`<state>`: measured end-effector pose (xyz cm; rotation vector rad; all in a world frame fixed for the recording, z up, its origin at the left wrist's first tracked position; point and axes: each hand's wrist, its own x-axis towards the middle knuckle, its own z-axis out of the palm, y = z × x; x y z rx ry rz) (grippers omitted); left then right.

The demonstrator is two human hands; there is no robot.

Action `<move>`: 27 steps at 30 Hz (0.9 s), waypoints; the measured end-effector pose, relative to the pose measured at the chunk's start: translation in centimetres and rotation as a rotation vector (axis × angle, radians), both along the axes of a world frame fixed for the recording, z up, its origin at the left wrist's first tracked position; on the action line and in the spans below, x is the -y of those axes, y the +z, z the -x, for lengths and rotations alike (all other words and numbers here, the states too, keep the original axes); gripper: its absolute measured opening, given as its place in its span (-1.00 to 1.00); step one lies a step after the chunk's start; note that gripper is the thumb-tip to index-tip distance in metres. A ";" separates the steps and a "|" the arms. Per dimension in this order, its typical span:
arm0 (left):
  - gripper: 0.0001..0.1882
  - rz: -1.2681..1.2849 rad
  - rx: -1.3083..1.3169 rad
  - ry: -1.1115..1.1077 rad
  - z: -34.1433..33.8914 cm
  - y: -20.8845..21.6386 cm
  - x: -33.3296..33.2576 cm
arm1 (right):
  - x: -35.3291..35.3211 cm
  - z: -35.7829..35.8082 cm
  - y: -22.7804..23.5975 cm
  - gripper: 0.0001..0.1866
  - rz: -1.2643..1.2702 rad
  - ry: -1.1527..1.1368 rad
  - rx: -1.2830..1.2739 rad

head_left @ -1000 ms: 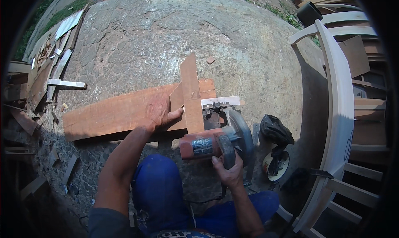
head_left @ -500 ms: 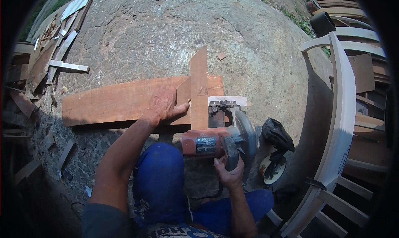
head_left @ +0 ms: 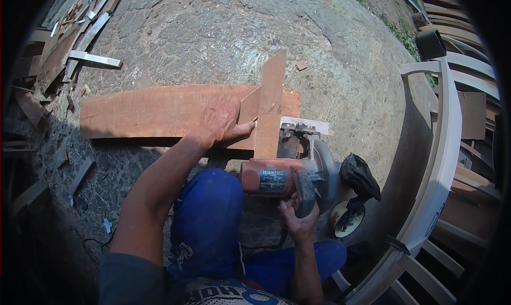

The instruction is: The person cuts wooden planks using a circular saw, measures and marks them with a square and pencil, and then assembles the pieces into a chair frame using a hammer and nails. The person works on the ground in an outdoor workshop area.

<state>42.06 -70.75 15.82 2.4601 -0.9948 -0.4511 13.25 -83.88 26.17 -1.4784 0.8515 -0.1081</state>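
Note:
My right hand (head_left: pixel 299 220) is closed around the rear handle of a circular saw (head_left: pixel 271 177) with a reddish motor body and grey blade guard. The saw's base plate lies against the right edge of a wooden guide (head_left: pixel 270 100), a crosspiece with a slanted brace, set across a long reddish-brown board (head_left: pixel 143 112). My left hand (head_left: pixel 222 118) bears down at the brace, its thumb stretched along the guide's lower piece and its fingers bent over, the tips hidden. The blade is out of sight under the guard.
A black plastic bag (head_left: pixel 359 177) and a white enamel dish (head_left: pixel 348 228) lie right of the saw. A pale curved wooden frame (head_left: pixel 447 129) stands farther right, beside stacked slats. Wood offcuts (head_left: pixel 95 59) are piled at the left. My blue-clad knee (head_left: pixel 207 214) is close below the board.
The view has shifted, so the board, guide and saw appear farther right and slightly higher. Both hands keep their places on the guide and saw.

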 end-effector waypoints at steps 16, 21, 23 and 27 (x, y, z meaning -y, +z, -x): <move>-0.29 -0.020 -0.046 -0.012 -0.2 0.0 -0.2 | 1.0 -2.8 0.2 -0.73 -0.047 -0.031 -0.022; -0.27 -0.137 -0.132 -0.021 -0.6 1.9 0.0 | 1.0 -3.4 0.3 -0.72 -0.073 -0.032 0.009; -0.27 -0.134 -0.129 -0.012 -0.6 1.7 0.0 | 1.1 -3.5 0.1 -0.71 -0.041 -0.014 0.015; -0.29 -0.130 -0.128 -0.017 -0.6 1.6 0.0 | 1.4 -3.7 -0.2 -0.66 0.006 0.014 0.021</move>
